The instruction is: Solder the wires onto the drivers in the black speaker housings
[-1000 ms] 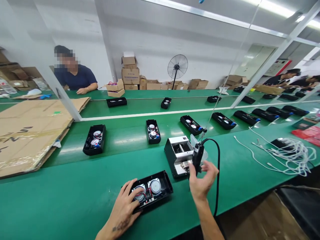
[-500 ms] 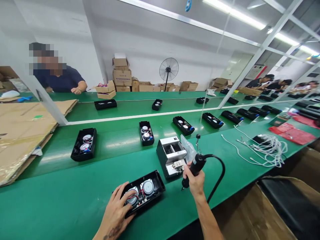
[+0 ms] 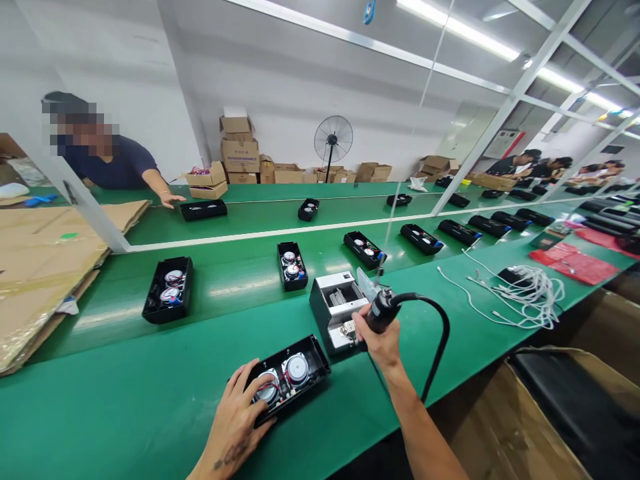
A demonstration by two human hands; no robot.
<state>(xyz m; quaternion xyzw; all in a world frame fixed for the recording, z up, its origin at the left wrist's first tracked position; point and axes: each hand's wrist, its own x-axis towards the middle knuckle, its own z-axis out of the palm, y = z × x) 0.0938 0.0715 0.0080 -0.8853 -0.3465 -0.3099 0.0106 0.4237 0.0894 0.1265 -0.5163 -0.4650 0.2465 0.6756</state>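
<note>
My left hand (image 3: 243, 413) grips the near left end of a black speaker housing (image 3: 316, 363), fingers over its rim. Inside the housing sit two round speaker drivers (image 3: 299, 369) with red and black wires. My right hand (image 3: 381, 341) is closed around a black electric screwdriver (image 3: 382, 312), whose cable curves off to the right. The screwdriver's lower end is at the front of a screw feeder (image 3: 327, 308), a grey and black box with an open top; my fingers hide whether its tip touches. Behind the feeder lies a clear plastic bag (image 3: 367, 285).
More speaker housings (image 3: 169, 290) stand along the green conveyor (image 3: 235, 280). White cables (image 3: 537, 297) lie coiled at right beside red bags (image 3: 573, 260). Flattened cardboard (image 3: 45, 267) is at left. Across the line, a co-worker's hand (image 3: 171, 199) reaches toward a housing.
My right hand has moved slightly left and up, bringing the screwdriver to the feeder's front. My left hand stays on the housing. The co-worker's arm has stretched out toward a far housing.
</note>
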